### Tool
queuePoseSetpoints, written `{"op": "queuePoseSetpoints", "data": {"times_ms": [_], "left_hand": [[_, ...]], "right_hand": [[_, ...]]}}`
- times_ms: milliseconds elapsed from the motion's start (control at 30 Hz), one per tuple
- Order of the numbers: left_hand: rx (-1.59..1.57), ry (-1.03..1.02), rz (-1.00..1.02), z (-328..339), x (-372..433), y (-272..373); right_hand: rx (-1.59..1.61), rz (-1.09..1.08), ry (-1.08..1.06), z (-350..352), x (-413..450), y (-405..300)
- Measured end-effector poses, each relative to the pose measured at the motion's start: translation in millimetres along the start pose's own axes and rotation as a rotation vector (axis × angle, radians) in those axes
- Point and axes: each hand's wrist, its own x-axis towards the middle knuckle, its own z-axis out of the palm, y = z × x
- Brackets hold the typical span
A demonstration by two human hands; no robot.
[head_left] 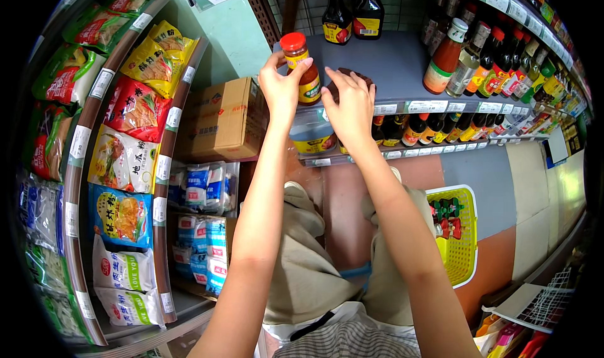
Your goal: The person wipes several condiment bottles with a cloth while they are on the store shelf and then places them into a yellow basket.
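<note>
My left hand (279,89) grips a glass sauce jar (309,85) with a red lid and a yellow label, thumb across its front. The jar is upright at the left end of the grey shelf (391,65); whether its base touches the shelf is unclear. Beside it, my right hand (350,104) lies over a dark brown cloth (365,76) on the same shelf, fingers bent over it. Most of that cloth is hidden under the hand. Behind them stand two dark sauce bottles (368,13) with yellow labels.
Sauce and vinegar bottles (446,58) line the shelf to the right, with more on the lower shelf (439,146). A cardboard box (214,119) and racks of flour packets (126,162) flank my left. A yellow-green basket (465,259) holding small packs sits on the tiled floor at right.
</note>
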Motion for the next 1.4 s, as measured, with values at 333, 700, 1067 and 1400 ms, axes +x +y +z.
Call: {"op": "queuePoseSetpoints", "data": {"times_ms": [333,700,1067,1400], "left_hand": [[0.056,0.029,0.244,-10,-28,66],[-0.059,-0.210,0.611,30,-89,145],[-0.273,-0.595,0.572,101,-184,192],[-0.131,-0.988,0.570,146,-264,191]], "right_hand": [[0.488,-0.235,0.270,-73,16,-21],[0.055,-0.389,0.129,-224,-23,-19],[-0.373,-0.106,0.038,-327,-100,17],[-0.332,0.293,-0.017,-360,-182,85]]}}
